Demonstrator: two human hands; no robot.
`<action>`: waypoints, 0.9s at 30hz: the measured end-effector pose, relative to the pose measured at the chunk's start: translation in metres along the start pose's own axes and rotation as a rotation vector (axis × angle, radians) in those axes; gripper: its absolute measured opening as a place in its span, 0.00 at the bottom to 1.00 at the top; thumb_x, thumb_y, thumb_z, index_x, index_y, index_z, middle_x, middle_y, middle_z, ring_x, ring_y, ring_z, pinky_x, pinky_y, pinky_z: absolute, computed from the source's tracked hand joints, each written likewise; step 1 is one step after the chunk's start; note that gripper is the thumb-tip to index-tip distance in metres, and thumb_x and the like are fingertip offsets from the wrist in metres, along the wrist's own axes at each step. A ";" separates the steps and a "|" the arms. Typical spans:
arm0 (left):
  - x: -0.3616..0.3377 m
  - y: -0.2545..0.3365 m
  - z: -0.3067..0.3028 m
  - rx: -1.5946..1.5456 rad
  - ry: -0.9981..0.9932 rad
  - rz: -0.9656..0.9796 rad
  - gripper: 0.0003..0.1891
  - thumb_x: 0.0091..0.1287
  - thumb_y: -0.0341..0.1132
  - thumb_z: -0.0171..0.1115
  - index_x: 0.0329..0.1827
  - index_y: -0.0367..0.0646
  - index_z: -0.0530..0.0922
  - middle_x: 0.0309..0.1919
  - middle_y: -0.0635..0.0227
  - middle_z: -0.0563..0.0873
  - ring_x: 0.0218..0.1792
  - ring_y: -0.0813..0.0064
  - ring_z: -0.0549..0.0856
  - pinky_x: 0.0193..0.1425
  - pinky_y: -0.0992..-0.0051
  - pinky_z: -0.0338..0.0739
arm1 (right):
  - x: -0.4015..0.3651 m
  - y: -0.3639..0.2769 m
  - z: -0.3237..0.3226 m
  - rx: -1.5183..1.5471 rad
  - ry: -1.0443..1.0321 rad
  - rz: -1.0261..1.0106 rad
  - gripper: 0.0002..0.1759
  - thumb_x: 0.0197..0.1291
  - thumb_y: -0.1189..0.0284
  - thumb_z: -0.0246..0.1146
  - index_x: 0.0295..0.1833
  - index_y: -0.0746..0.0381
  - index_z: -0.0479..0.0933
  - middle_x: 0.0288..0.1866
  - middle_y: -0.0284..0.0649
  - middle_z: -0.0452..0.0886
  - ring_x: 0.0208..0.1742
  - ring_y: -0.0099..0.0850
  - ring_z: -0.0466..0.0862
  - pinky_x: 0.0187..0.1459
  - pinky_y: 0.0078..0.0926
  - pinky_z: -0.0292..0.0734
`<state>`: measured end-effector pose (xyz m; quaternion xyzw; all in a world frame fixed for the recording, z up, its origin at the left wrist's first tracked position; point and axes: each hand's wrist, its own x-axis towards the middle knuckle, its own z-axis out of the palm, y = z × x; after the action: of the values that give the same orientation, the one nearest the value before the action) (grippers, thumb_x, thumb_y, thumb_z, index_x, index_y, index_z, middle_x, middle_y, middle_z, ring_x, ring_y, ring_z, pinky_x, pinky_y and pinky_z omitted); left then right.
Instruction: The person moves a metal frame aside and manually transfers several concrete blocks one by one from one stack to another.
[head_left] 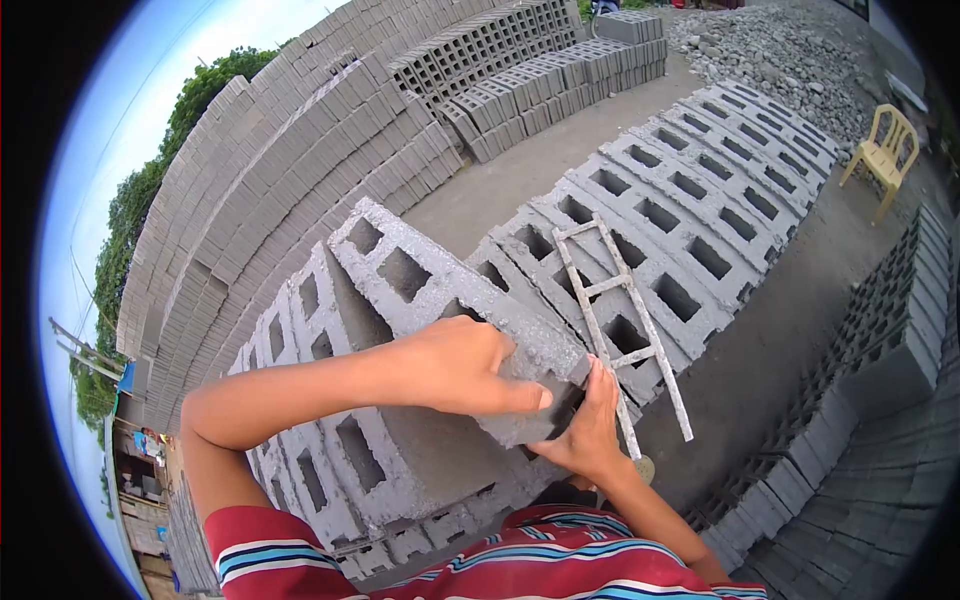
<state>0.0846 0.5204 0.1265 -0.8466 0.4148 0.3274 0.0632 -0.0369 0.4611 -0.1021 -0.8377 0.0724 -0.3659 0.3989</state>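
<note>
shirt (590,562) cut off; l hand (462,366) part-hides held blk (508,312)

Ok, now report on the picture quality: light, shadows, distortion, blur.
Head view: strong wide-angle bending, the tall block wall bowing, corners black; head view: soft daylight, the sky bright, no obvious glare on the held block, deepest shade inside its holes; head view: left hand and right hand look fairly sharp, without obvious motion blur.
</note>
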 end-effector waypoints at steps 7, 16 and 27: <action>-0.015 -0.136 -0.083 -0.368 0.583 -0.120 0.20 0.56 0.42 0.61 0.44 0.34 0.78 0.40 0.58 0.83 0.46 0.71 0.81 0.50 0.74 0.73 | 0.091 -0.065 -0.097 -0.127 -0.245 -0.586 0.56 0.26 0.50 0.73 0.61 0.70 0.60 0.57 0.55 0.66 0.62 0.47 0.64 0.63 0.49 0.51; 0.078 -0.293 -0.071 -0.238 0.495 -0.339 0.20 0.41 0.42 0.69 0.35 0.36 0.83 0.28 0.64 0.84 0.30 0.73 0.82 0.38 0.74 0.75 | 0.118 -0.054 -0.059 -0.027 -0.395 -0.856 0.50 0.39 0.39 0.60 0.53 0.75 0.66 0.43 0.53 0.73 0.57 0.49 0.69 0.68 0.47 0.47; 0.089 -0.301 -0.057 -0.445 0.606 -0.230 0.11 0.41 0.24 0.60 0.30 0.31 0.78 0.25 0.65 0.82 0.24 0.74 0.79 0.30 0.74 0.73 | 0.095 -0.056 -0.031 0.065 -0.015 -0.674 0.28 0.38 0.55 0.60 0.33 0.73 0.72 0.33 0.53 0.74 0.43 0.46 0.73 0.60 0.45 0.57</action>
<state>0.3770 0.6351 0.0672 -0.9389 0.2359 0.1353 -0.2108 0.0013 0.4405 0.0038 -0.8040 -0.2233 -0.4733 0.2824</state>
